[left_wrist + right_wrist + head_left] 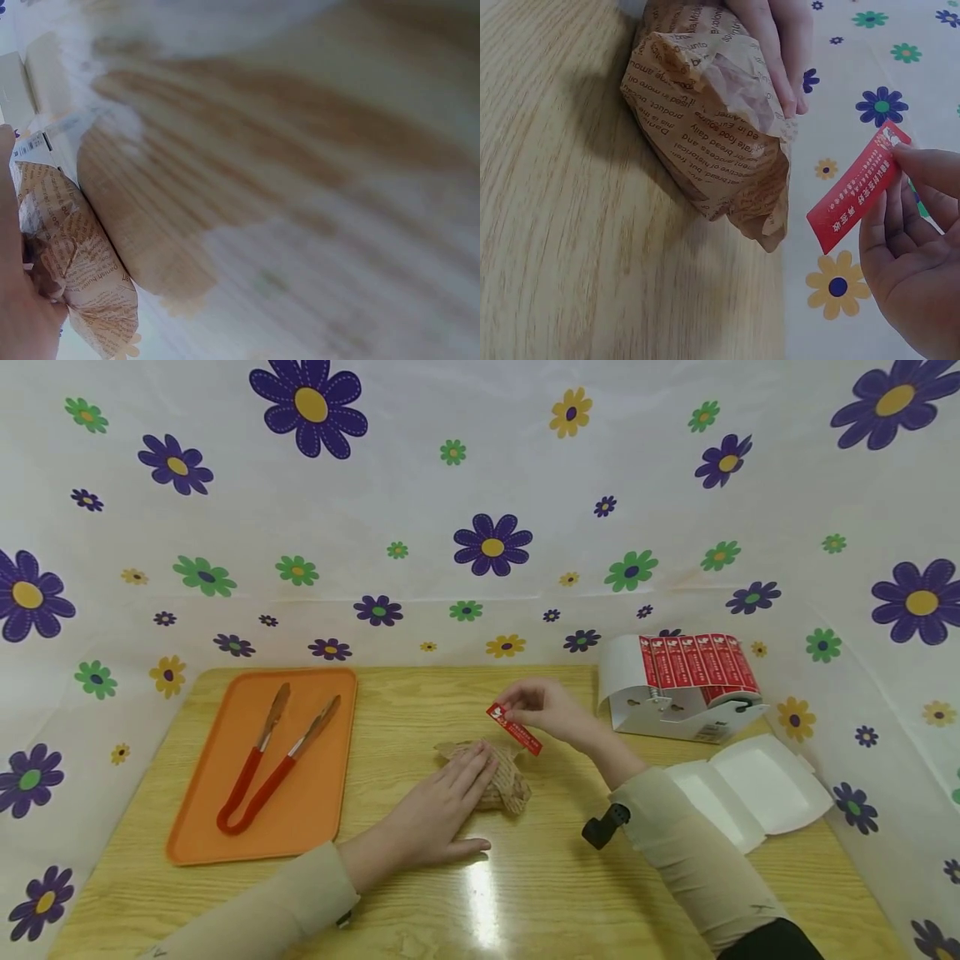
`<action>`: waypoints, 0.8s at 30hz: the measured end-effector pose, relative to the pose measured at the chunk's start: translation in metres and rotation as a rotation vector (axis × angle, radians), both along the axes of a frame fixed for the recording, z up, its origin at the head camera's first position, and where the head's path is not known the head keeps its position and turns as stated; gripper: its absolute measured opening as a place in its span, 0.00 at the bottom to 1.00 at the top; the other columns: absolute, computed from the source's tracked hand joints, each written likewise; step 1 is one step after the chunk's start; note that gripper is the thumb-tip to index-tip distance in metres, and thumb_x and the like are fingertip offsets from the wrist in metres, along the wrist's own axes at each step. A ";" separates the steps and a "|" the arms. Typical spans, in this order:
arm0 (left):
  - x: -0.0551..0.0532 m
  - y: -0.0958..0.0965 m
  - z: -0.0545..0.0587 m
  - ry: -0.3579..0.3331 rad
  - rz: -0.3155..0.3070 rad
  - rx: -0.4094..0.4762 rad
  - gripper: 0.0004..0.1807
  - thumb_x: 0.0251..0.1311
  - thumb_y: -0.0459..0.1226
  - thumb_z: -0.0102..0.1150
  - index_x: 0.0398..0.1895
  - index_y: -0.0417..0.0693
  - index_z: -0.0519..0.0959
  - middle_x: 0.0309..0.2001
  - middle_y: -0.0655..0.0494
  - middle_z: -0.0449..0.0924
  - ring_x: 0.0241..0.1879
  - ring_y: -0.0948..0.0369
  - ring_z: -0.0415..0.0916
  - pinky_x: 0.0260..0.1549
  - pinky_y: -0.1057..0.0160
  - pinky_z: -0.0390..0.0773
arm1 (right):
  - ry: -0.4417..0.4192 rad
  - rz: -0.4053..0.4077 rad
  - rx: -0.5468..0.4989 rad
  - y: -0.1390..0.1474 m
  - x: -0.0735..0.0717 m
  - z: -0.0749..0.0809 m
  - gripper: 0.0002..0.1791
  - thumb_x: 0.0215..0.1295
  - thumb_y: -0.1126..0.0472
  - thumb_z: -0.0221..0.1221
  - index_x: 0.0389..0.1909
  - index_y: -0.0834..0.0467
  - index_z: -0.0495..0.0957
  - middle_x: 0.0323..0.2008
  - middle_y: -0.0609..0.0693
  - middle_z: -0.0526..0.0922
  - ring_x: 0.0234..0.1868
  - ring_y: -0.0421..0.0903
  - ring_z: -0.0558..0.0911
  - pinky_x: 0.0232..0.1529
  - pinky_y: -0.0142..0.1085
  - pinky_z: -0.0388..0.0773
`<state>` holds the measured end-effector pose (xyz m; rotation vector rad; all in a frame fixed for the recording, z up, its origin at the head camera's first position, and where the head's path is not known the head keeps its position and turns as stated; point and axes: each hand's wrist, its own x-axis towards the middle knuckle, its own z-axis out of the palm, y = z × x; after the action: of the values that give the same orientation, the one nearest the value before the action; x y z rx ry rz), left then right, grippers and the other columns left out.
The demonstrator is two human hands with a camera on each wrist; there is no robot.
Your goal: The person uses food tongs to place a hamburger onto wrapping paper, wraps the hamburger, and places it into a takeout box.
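A crumpled parcel in brown printed paper [512, 783] lies on the wooden table, in front of the person. The left hand [427, 814] rests flat on its top, fingers straight and thumb out to the side. Just above the parcel's far right side, the right hand [553, 714] pinches a red label [528, 738] by one end between thumb and fingers. In the right wrist view, white characters show on the label [855, 191], held apart from the wrapped parcel [705, 142]. The left wrist view catches the printed paper [90, 262] beside part of the left hand.
At the back right stands a white label dispenser [663, 718] with a row of red labels [697, 662]. An opened white clamshell box [772, 781] lies near the right forearm. On the left, an orange tray [318, 810] holds red-handled tongs [247, 781]. A flowered sheet [420, 485] surrounds the table.
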<state>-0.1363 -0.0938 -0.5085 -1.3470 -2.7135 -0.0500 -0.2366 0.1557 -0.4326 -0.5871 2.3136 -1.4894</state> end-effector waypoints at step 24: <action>0.002 0.001 0.007 0.139 -0.036 -0.087 0.59 0.70 0.73 0.46 0.83 0.32 0.54 0.85 0.36 0.51 0.85 0.44 0.52 0.84 0.50 0.57 | 0.107 0.224 0.168 -0.033 -0.012 -0.017 0.11 0.70 0.75 0.61 0.49 0.64 0.87 0.45 0.58 0.90 0.44 0.44 0.86 0.58 0.40 0.87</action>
<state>-0.1338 -0.0929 -0.5010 -1.3677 -2.6037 0.1537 -0.2485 0.1232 -0.4497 -0.8648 2.3322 -1.1762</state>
